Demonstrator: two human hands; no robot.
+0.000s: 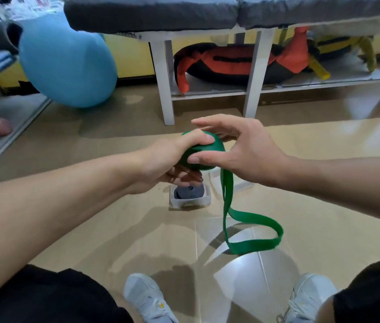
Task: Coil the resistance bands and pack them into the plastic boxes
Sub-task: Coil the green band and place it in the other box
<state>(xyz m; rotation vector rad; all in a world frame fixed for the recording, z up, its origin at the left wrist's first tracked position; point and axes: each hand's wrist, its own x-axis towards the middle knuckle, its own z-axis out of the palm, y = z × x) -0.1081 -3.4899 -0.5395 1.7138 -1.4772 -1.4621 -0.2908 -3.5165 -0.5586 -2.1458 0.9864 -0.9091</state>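
we hold the green resistance band [201, 155] up in front of us, above the floor [114, 217], most of it already wound into a thick, rounded coil of flat, matte, deep green strap. our left hand [172, 159] grips the coil from the left, thumb over its top and fingers [184, 177] curled beneath it, clamped on the roll. our right hand [242, 148] meets it from the right: the thumb presses on the front face of the coil, while the other fingers are spread apart and stretched out over and behind it, so this hand touches the coil without closing on it. the unwound tail hangs from the underside of the coil as two strands side by side, then bends into a loose loop out to the right, low near the floor. directly below our hands, on the floor, stands a clear plastic box [190, 201] with a dark grey coiled band [190, 191] lying inside. beside it to the right, behind the hanging strands, we see a second clear box [237, 183], its contents not readable.
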